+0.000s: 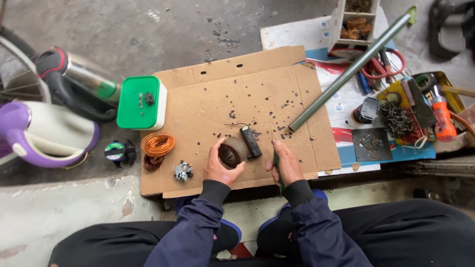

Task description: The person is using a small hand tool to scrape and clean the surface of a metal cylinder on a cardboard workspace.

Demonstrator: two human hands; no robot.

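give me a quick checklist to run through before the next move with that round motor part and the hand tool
1. Left hand grips the round motor part on the cardboard: ok.
2. Right hand holds a slim dark-handled tool: ok, though what its tip is cannot be made out.
3. Black cylinder lies against the motor part, a thin wire at its top: cannot tell if it is attached.
4. Small metal piece and copper wire coil sit left of the left hand, apart from it: ok.
5. Grey pipe rests with its end on the cardboard near the right hand: not ok, close to the work.
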